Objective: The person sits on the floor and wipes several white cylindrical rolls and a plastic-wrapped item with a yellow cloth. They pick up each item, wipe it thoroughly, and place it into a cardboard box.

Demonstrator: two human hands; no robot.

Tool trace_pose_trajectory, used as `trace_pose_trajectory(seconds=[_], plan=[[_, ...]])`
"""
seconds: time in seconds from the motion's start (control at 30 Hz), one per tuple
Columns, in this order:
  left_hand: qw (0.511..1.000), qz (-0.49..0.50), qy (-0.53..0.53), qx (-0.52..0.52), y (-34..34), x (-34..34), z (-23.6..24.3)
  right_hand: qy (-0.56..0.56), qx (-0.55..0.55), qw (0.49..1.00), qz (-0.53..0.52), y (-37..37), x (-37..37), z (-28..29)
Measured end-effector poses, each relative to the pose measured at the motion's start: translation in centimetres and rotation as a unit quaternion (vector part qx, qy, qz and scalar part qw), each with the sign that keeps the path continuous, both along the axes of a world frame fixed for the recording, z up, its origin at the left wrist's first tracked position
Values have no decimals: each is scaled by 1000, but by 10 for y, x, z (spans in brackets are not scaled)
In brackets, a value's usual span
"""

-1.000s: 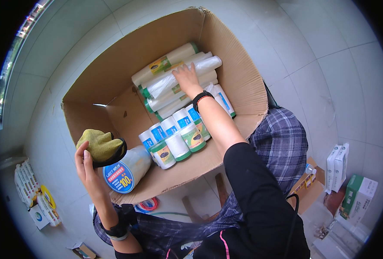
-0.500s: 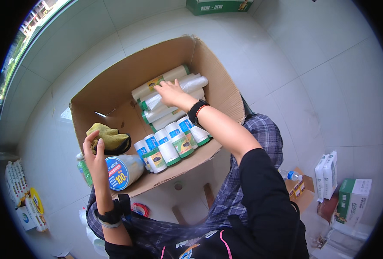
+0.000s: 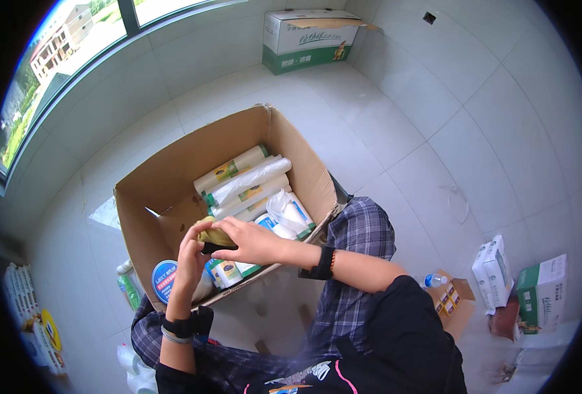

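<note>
Both my hands meet over the near left part of a cardboard box (image 3: 297,148), around a yellow-green and black cloth bundle (image 3: 216,235). My left hand (image 3: 188,262) grips it from the left, fingers curled. My right hand (image 3: 255,241) closes on its top and right side. Long rolls of plastic bags (image 3: 251,176) lie side by side in the far right half of the box. Shorter white and green rolls (image 3: 228,274) line the near wall, partly hidden by my hands. A round container with a blue label (image 3: 165,279) sits in the near left corner, partly behind my left hand.
The box stands between my knees on a tiled floor. A white and green carton (image 3: 310,43) is against the far wall. Right of me are an open small carton (image 3: 458,299), white packs (image 3: 493,272) and a green box (image 3: 541,292). A green bottle (image 3: 128,289) lies left.
My right hand has left the long rolls and come to the cloth bundle. The bundle has been lifted toward the box's middle between both hands. The view has shifted, showing more of the far wall.
</note>
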State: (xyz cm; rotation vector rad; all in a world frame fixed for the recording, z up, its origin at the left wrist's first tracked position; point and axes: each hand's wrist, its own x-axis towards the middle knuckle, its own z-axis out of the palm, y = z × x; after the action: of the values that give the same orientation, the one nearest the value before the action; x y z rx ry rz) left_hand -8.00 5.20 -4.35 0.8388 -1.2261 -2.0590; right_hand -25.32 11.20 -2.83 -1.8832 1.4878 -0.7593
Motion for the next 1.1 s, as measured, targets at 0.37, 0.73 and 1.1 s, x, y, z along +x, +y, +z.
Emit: trace_pose_trajectory(seconds=[0.37,0.73,1.1], plan=[[1000,12,15,0,5,-8,-8,-63,-90,993,-46,-9,-1,-39],[988,23,-97,-121,2,-9,-13,-171,-84,976,-104,-22,-10,-35],[933,48,-230,-271,-5,7,-24,-447,77,889,-65,-34,-28,-14]])
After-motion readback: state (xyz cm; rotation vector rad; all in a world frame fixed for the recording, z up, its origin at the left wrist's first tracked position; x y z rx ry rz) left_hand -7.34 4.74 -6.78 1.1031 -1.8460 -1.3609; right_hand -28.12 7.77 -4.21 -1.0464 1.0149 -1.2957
